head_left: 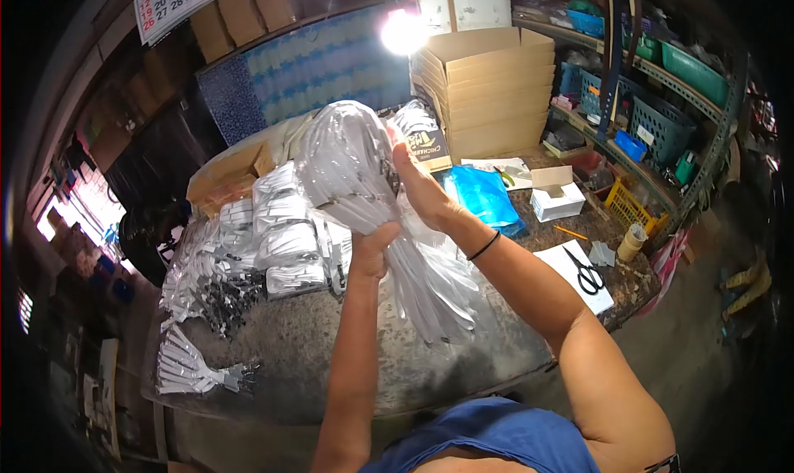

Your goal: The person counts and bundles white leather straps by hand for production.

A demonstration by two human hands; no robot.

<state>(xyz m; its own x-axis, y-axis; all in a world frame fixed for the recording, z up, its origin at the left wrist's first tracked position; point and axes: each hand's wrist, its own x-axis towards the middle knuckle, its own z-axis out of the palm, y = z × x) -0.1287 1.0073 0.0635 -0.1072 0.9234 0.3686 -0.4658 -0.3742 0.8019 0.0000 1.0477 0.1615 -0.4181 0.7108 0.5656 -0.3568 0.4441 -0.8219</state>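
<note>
A long bundle of plastic-wrapped white strips is held up over the table, its upper end bent over and rounded, its loose ends fanning down to the right. My left hand is closed around its middle. Against the right side of the bundle lies my right hand, fingers stretched upward, partly hidden by the plastic. Behind the left hand are stacked packs of similar white strips. A smaller fan of strips rests at the table's front left corner.
On the right of the worn table are black scissors on white paper, an orange pencil, a small white box and a blue plastic packet. Stacked cartons stand behind. Shelves with baskets line the right side.
</note>
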